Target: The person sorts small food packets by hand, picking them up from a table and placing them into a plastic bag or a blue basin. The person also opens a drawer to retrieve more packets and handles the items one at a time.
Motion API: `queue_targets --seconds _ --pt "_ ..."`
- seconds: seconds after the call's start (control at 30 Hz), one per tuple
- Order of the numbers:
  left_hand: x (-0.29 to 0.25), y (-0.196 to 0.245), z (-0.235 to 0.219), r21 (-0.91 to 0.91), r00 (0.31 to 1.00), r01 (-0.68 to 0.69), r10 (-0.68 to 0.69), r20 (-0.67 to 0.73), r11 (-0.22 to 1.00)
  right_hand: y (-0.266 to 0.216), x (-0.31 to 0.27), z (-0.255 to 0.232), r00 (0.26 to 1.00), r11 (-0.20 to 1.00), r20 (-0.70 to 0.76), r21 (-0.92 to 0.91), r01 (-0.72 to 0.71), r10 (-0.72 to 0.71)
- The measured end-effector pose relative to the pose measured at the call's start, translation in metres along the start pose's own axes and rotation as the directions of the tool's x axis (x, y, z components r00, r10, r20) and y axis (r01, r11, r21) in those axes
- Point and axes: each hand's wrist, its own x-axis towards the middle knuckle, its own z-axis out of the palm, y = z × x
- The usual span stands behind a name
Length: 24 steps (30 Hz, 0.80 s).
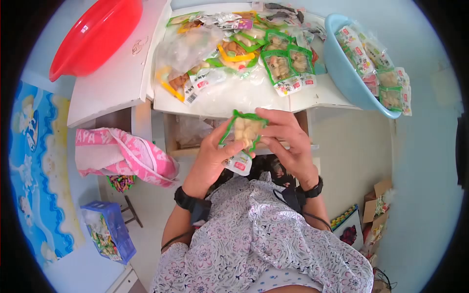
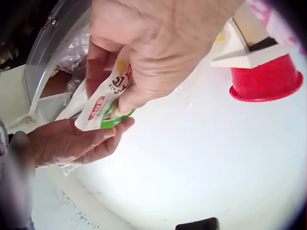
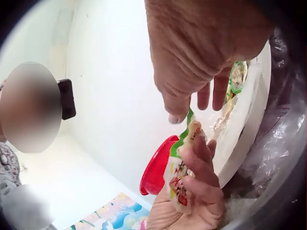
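Note:
A small green-edged packet of pale food (image 1: 247, 128) is gripped by the left hand (image 1: 207, 163), its thumb across the packet's front above the white lower end. At the packet's upper right edge the right hand (image 1: 295, 149) has its fingers loosely bent. The left wrist view shows the left hand (image 2: 153, 43) pinching the packet (image 2: 97, 111), with the right hand's (image 2: 72, 143) fingertips by its green edge. From the right wrist, the right hand (image 3: 206, 52) has its thumb near the packet's top corner, while the left hand (image 3: 204, 196) holds the packet (image 3: 178, 184) from below.
Many food packets (image 1: 279, 66) and clear plastic (image 1: 190, 49) lie on the white table (image 1: 264, 100). A blue basin (image 1: 342, 83) with packets stands at the right, a red basin (image 1: 97, 36) at the left. An open drawer (image 1: 183, 151) is below, a pink towel (image 1: 129, 151) left.

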Motion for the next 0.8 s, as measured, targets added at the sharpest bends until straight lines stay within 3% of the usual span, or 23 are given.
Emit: queue_targets --seconds 0.07,0.2,0.23,0.3,0.37,0.4,0.5,0.53,0.6,0.63,0.67,0.7,0.77,0.8 --pt "0.004 -0.014 -0.001 -0.001 0.995 -0.072 0.071 -0.064 0.997 -0.006 -0.010 0.002 0.944 0.953 -0.202 0.209 -0.220 0.262" --pt "0.011 -0.012 0.013 -0.129 0.991 -0.122 0.112 -0.079 0.984 -0.008 -0.028 -0.009 0.944 0.931 0.064 0.157 -0.330 0.324" --pt "0.013 -0.012 0.017 -0.172 0.992 -0.113 0.100 -0.082 0.979 -0.009 -0.032 -0.004 0.956 0.950 0.064 0.110 -0.293 0.287" --pt "0.018 -0.018 0.031 -0.183 0.991 -0.136 0.130 -0.045 0.974 -0.015 -0.036 0.008 0.916 0.899 0.045 0.180 -0.399 0.398" --pt "0.020 -0.025 0.044 -0.151 0.991 -0.132 0.128 -0.041 0.980 -0.002 -0.048 0.021 0.856 0.776 -0.016 0.430 -0.461 0.517" --pt "0.022 -0.032 0.044 -0.186 0.996 -0.094 0.093 -0.011 0.978 0.001 -0.051 0.024 0.819 0.694 -0.030 0.548 -0.466 0.574" --pt "0.027 -0.037 0.044 -0.065 0.998 -0.057 0.055 -0.027 0.996 0.001 -0.054 0.023 0.772 0.648 -0.174 0.669 -0.363 0.612" --pt "0.031 -0.038 0.048 0.078 0.995 -0.093 0.096 -0.032 0.993 0.003 -0.055 0.018 0.741 0.658 -0.239 0.671 -0.341 0.628" --pt "0.035 -0.027 0.045 0.284 0.999 -0.011 0.003 0.032 0.959 0.019 -0.059 0.006 0.680 0.735 -0.427 0.631 -0.248 0.596" --pt "0.036 -0.020 0.044 0.385 0.997 0.025 -0.051 0.056 0.922 0.027 -0.059 -0.001 0.637 0.771 -0.515 0.603 -0.206 0.573" --pt "0.037 -0.016 0.044 0.471 0.997 0.071 -0.067 -0.026 0.879 0.030 -0.058 -0.012 0.634 0.778 -0.520 0.589 -0.218 0.572" --pt "0.041 -0.014 0.041 0.649 0.993 -0.081 0.119 -0.014 0.756 0.030 -0.057 -0.023 0.630 0.785 -0.527 0.574 -0.231 0.570" --pt "0.052 -0.011 0.034 0.889 0.888 -0.299 0.442 0.126 0.346 0.027 -0.047 -0.037 0.628 0.795 -0.529 0.546 -0.264 0.571" --pt "0.057 -0.003 0.034 0.929 0.848 -0.317 0.496 0.187 0.192 0.025 -0.041 -0.043 0.631 0.798 -0.523 0.532 -0.285 0.573"
